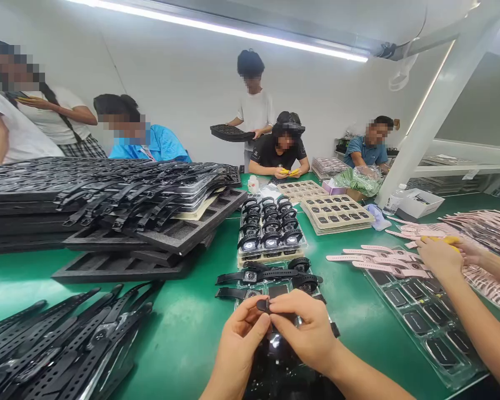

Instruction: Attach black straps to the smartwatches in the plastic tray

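L hand [242,339] & R hand [306,328] both pinching small black watch body w/ strap [263,304]. Far: clear tray of black watches [270,228]. Right: co-worker's hands [439,258], pink straps [379,261].

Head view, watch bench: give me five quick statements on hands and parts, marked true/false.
1. Both hands, left hand and right hand, pinch a small black watch part together. True.
2. The table is red. False: it is green.
3. Pink straps lie to the right, by a co-worker's hand. True.
4. Loose black straps lie at the lower left. True.
5. The stack of black foam trays stands on the right. False: it stands on the left.
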Demonstrator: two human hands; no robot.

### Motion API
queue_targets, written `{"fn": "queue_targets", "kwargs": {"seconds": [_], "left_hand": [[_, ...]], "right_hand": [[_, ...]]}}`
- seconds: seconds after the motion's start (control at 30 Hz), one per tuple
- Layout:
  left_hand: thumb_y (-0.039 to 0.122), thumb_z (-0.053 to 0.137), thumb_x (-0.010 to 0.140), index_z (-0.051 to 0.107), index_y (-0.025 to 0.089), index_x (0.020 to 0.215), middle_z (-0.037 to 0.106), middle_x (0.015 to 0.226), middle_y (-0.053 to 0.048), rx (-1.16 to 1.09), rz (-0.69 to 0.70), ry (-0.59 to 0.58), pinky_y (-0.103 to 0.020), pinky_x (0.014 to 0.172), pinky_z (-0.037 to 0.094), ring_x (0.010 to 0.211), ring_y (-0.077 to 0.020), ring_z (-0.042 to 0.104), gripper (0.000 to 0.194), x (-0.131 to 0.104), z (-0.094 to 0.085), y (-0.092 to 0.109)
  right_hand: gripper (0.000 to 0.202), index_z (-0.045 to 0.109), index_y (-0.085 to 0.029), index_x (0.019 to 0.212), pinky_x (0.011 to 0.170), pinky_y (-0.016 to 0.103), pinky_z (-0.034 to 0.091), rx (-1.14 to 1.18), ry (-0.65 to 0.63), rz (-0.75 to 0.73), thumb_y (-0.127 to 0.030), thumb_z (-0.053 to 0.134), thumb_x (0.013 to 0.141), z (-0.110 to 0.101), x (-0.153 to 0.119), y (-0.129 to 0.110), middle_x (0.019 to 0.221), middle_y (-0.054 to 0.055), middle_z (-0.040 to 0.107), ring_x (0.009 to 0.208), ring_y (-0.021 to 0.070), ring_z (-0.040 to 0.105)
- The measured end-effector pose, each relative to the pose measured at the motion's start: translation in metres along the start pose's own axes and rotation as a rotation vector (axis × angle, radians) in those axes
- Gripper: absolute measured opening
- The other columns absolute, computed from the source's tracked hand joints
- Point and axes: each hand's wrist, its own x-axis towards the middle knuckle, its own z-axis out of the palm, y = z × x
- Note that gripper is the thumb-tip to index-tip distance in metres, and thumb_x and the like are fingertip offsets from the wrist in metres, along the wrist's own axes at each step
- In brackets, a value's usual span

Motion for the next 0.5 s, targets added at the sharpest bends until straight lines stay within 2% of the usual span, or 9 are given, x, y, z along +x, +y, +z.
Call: {"fn": "queue_targets", "kwargs": {"seconds": [0.13, 0.23, 0.3, 0.43, 0.5], "left_hand": [[0.046, 0.096, 0.053, 0.078, 0.02, 0.092, 0.074, 0.091, -0.005, -0.093, -0.012, 0.038, -0.024, 0.073, 0.051, 0.084, -0.0192, 0.064, 0.05, 0.001, 0.002, 0.001], [0.049, 0.094, 0.054, 0.078, 0.02, 0.092, 0.073, 0.089, -0.006, -0.106, -0.024, 0.017, -0.025, 0.073, 0.051, 0.08, -0.0186, 0.062, 0.05, 0.002, 0.0, -0.001], [0.051, 0.092, 0.059, 0.079, 0.019, 0.091, 0.072, 0.089, -0.007, -0.091, -0.036, -0.028, -0.026, 0.074, 0.05, 0.079, -0.019, 0.062, 0.047, 0.002, -0.004, -0.004], [0.056, 0.09, 0.059, 0.078, 0.016, 0.083, 0.068, 0.076, -0.006, -0.001, -0.109, -0.197, -0.025, 0.062, 0.044, 0.066, -0.0168, 0.056, 0.047, -0.005, -0.008, -0.006], [0.057, 0.091, 0.054, 0.078, 0.016, 0.076, 0.064, 0.069, -0.004, 0.055, -0.126, -0.269, -0.025, 0.06, 0.042, 0.063, -0.0162, 0.053, 0.049, -0.01, -0.006, -0.006]], "right_hand": [[0.016, 0.082, -0.029, 0.094, 0.08, 0.033, 0.059, 0.038, -0.029, 0.027, -0.019, 0.073, 0.087, 0.003, 0.0, 0.002, 0.095, 0.004, 0.081, 0.086, 0.0209, 0.076], [0.014, 0.082, -0.028, 0.095, 0.079, 0.031, 0.059, 0.055, -0.039, 0.035, -0.023, 0.072, 0.087, 0.002, -0.001, 0.0, 0.094, 0.006, 0.078, 0.086, 0.0206, 0.073], [0.014, 0.082, -0.026, 0.095, 0.08, 0.032, 0.058, 0.087, -0.078, 0.041, -0.027, 0.07, 0.089, -0.002, -0.001, -0.003, 0.091, 0.006, 0.075, 0.085, 0.0208, 0.071], [0.021, 0.078, -0.026, 0.107, 0.07, 0.03, 0.054, 0.172, -0.121, 0.145, -0.034, 0.063, 0.094, -0.012, 0.002, -0.006, 0.083, 0.003, 0.068, 0.075, 0.0183, 0.065], [0.022, 0.079, -0.026, 0.102, 0.068, 0.029, 0.052, 0.181, -0.237, 0.204, -0.037, 0.063, 0.093, -0.017, 0.007, -0.008, 0.079, 0.002, 0.063, 0.073, 0.0173, 0.061]]}}
